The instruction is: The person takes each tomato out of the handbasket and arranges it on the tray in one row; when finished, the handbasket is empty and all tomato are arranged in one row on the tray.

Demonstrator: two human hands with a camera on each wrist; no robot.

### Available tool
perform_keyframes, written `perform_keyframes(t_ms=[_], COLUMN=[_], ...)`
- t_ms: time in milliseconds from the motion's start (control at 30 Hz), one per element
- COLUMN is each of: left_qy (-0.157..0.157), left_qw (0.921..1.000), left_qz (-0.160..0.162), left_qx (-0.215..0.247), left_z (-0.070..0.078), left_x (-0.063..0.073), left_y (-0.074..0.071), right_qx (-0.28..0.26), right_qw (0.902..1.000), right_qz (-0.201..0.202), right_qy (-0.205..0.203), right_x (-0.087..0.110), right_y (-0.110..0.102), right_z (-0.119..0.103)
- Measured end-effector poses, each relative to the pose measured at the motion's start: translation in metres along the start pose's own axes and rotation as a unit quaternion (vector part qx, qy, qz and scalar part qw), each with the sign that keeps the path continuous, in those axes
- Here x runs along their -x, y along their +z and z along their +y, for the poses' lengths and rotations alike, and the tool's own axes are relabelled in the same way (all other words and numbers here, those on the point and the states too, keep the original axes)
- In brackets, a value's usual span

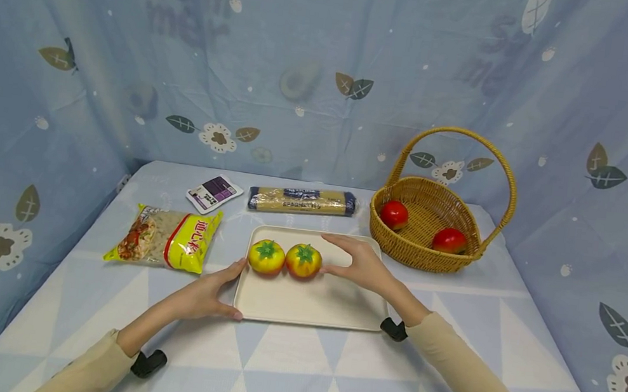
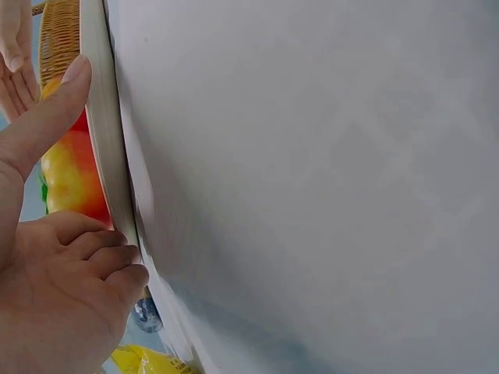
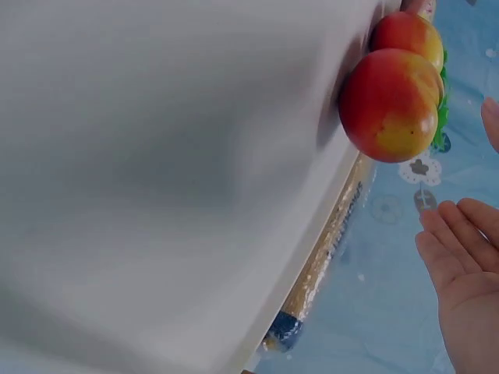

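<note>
On the cream tray (image 1: 309, 301) two yellow-and-red tomatoes with green leafy tops sit side by side, the left tomato (image 1: 266, 257) close to the tray's left rim and the right tomato (image 1: 304, 262) beside it. My left hand (image 1: 206, 293) is at the tray's left front corner, fingertips against the rim and thumb spread toward the front edge. In the left wrist view its fingers (image 2: 117, 265) lie along the rim, loosely bent. Over the tray, my right hand (image 1: 361, 266) is spread just right of the right tomato; the right wrist view shows a gap between the hand (image 3: 468, 280) and the tomato (image 3: 390, 105).
A wicker basket (image 1: 412, 248) with two red round fruits stands at the back right, its handle arching high. Behind the tray lies a spaghetti packet (image 1: 302, 201). A yellow pasta bag (image 1: 166, 238) and a small white-and-purple pouch (image 1: 214, 194) lie to the left.
</note>
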State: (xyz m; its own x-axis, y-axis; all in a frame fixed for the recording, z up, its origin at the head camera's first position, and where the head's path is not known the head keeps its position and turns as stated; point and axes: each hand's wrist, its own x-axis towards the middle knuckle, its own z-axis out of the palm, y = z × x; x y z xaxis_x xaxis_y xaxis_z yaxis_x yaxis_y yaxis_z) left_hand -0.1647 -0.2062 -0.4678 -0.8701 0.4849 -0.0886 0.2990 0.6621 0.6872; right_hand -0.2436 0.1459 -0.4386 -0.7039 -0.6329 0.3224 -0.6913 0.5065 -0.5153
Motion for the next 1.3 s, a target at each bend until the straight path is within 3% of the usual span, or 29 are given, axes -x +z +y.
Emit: perform_keyframes(t_ms=[600, 1033, 1300], left_qy=[0.0, 0.01, 0.008], left_qw=[1.0, 1.0, 1.0], left_qz=[-0.001, 0.0, 0.0], left_qx=[-0.002, 0.0, -0.002], left_z=[0.0, 0.002, 0.002], left_x=[0.0, 0.001, 0.001], left_y=[0.0, -0.001, -0.001], right_qx=[0.004, 0.03, 0.028], right_qw=[0.9993, 0.9962, 0.9947], right_qz=[0.027, 0.058, 0.081], right_qy=[0.027, 0.058, 0.056], right_x=[0.015, 0.019, 0.02], right_y=[-0.028, -0.054, -0.063], right_z=[0.006, 0.027, 0.036])
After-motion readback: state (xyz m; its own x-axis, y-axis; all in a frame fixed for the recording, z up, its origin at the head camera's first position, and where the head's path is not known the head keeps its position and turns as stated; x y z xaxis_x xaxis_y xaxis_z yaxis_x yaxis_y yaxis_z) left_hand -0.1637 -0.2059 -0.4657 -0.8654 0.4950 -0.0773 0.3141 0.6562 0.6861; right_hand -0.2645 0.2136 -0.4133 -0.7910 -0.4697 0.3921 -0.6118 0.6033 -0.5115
